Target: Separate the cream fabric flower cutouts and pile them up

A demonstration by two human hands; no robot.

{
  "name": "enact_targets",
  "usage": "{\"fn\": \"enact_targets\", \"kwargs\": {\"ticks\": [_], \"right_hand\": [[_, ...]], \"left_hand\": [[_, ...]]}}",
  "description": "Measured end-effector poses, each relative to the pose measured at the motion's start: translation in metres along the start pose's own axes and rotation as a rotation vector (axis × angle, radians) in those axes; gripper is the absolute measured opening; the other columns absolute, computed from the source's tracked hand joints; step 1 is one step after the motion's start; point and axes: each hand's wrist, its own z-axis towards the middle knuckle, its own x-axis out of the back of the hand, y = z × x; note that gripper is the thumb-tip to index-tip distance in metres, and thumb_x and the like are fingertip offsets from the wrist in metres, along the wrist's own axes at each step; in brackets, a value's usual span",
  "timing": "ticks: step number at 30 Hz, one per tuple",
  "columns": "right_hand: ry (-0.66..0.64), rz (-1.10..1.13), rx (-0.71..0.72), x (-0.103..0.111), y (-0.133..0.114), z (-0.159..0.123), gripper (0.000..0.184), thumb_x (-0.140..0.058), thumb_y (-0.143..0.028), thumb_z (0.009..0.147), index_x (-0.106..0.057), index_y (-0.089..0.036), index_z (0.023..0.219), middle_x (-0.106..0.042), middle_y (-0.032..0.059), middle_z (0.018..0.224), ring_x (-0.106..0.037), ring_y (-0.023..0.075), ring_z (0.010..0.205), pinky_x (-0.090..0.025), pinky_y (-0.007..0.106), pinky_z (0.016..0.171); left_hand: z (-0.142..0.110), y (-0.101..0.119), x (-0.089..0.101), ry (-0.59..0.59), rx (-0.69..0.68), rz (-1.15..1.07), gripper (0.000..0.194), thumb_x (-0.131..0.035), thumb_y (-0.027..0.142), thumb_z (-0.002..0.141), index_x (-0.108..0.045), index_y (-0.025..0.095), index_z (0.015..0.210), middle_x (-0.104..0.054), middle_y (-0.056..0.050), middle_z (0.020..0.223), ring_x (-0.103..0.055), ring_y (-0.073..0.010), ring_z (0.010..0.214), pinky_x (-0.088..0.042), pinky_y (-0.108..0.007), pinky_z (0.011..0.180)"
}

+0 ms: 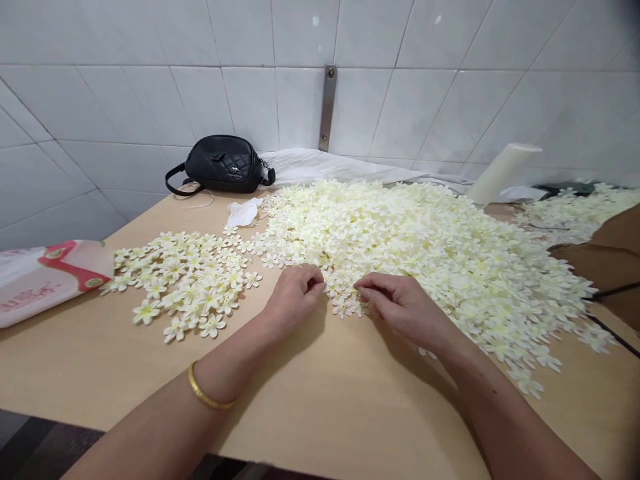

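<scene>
A large heap of pale yellow-white artificial flowers (400, 227) covers the middle and right of the wooden table. At its near edge, my left hand (295, 297) is closed, thumb pressed to the curled fingers. My right hand (400, 303) faces it across a small gap, thumb and fingertips pinched together beside the blossoms. Whatever sits in either pinch is too small or hidden to make out. A few loose flowers (345, 303) lie between the two hands. Left of my left hand spreads a smaller pile of similar flowers (195, 280).
A red and white bag (45, 283) lies at the table's left edge. Toward the tiled wall stand a black purse (225, 165) and a crumpled white tissue (243, 212). A white roll (505, 172) leans behind the heap, with a brown object (607, 260) at far right.
</scene>
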Motion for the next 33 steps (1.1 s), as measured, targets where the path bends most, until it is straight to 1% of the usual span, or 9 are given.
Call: {"fn": "enact_targets", "kwargs": {"ticks": [3, 9, 13, 16, 19, 23, 25, 29, 33], "right_hand": [[0.03, 0.066, -0.011, -0.004, -0.003, -0.001, 0.023, -0.042, -0.025, 0.079, -0.064, -0.018, 0.078, -0.057, -0.0004, 0.059, -0.048, 0.0119, 0.052, -0.035, 0.023, 0.047], [-0.062, 0.026, 0.169, -0.015, -0.018, -0.008, 0.025, -0.04, -0.021, 0.081, -0.064, -0.019, 0.072, -0.062, 0.0014, 0.067, -0.054, 0.0144, 0.063, -0.039, 0.025, 0.058], [0.047, 0.018, 0.156, -0.017, -0.014, -0.008, 0.024, -0.039, -0.022, 0.083, -0.062, -0.019, 0.08, -0.063, 0.0028, 0.076, -0.056, 0.0156, 0.07, -0.041, 0.025, 0.061], [0.084, -0.043, 0.235, -0.022, -0.007, -0.006, 0.022, -0.04, -0.022, 0.083, -0.061, -0.018, 0.081, -0.063, 0.0038, 0.074, -0.056, 0.0159, 0.067, -0.041, 0.026, 0.06], [0.072, -0.106, 0.322, -0.029, -0.003, -0.005, 0.022, -0.039, -0.022, 0.084, -0.061, -0.018, 0.082, -0.062, 0.0046, 0.074, -0.056, 0.0159, 0.066, -0.042, 0.026, 0.059], [0.119, -0.112, 0.343, -0.03, -0.001, -0.004, 0.021, -0.039, -0.02, 0.084, -0.059, -0.018, 0.082, -0.06, 0.0045, 0.074, -0.056, 0.0153, 0.066, -0.042, 0.026, 0.061], [0.142, -0.104, 0.333, -0.028, -0.001, -0.003, 0.021, -0.039, -0.02, 0.085, -0.059, -0.017, 0.081, -0.06, 0.0042, 0.074, -0.055, 0.0149, 0.065, -0.041, 0.026, 0.061], [0.16, -0.093, 0.317, -0.025, -0.001, -0.003, 0.023, -0.037, -0.02, 0.086, -0.059, -0.017, 0.08, -0.059, 0.0043, 0.072, -0.054, 0.0149, 0.064, -0.041, 0.026, 0.061], [0.2, -0.065, 0.316, -0.023, -0.001, -0.003, 0.022, -0.038, -0.019, 0.085, -0.059, -0.017, 0.08, -0.059, 0.004, 0.072, -0.054, 0.0145, 0.065, -0.041, 0.026, 0.061]], "left_hand": [[0.006, -0.004, 0.004, 0.055, -0.13, 0.086, 0.012, -0.047, 0.02, 0.069, -0.053, 0.017, 0.059, -0.047, 0.002, 0.054, -0.043, -0.0108, 0.054, -0.032, -0.022, 0.053], [0.01, -0.006, 0.01, 0.185, -0.166, 0.105, 0.014, -0.046, 0.024, 0.071, -0.05, 0.016, 0.06, -0.049, 0.002, 0.057, -0.044, -0.0109, 0.059, -0.035, -0.022, 0.057], [0.013, -0.011, 0.009, 0.235, -0.163, 0.088, 0.015, -0.045, 0.023, 0.071, -0.049, 0.017, 0.059, -0.048, 0.002, 0.057, -0.044, -0.0107, 0.058, -0.035, -0.022, 0.056], [0.016, -0.016, 0.009, 0.25, -0.152, 0.09, 0.013, -0.044, 0.021, 0.07, -0.05, 0.016, 0.059, -0.048, 0.002, 0.057, -0.045, -0.0107, 0.058, -0.035, -0.022, 0.055], [0.016, -0.017, 0.01, 0.202, -0.14, 0.148, 0.012, -0.045, 0.021, 0.069, -0.052, 0.016, 0.061, -0.05, 0.0, 0.058, -0.046, -0.0115, 0.058, -0.034, -0.023, 0.054], [0.008, -0.008, 0.012, 0.007, -0.13, 0.334, 0.009, -0.053, 0.026, 0.063, -0.054, 0.017, 0.06, -0.052, -0.001, 0.061, -0.045, -0.0128, 0.057, -0.031, -0.024, 0.05], [0.003, -0.002, 0.012, -0.043, -0.145, 0.438, 0.009, -0.058, 0.026, 0.059, -0.055, 0.018, 0.061, -0.052, -0.001, 0.064, -0.044, -0.0133, 0.058, -0.03, -0.024, 0.05], [-0.003, 0.001, 0.008, -0.011, -0.178, 0.53, 0.006, -0.05, 0.016, 0.063, -0.055, 0.018, 0.059, -0.053, -0.003, 0.067, -0.046, -0.0149, 0.062, -0.032, -0.025, 0.055], [-0.002, -0.003, 0.005, 0.025, -0.14, 0.368, 0.014, -0.046, 0.012, 0.064, -0.052, 0.017, 0.052, -0.051, -0.002, 0.058, -0.045, -0.0135, 0.057, -0.032, -0.025, 0.053]]}}
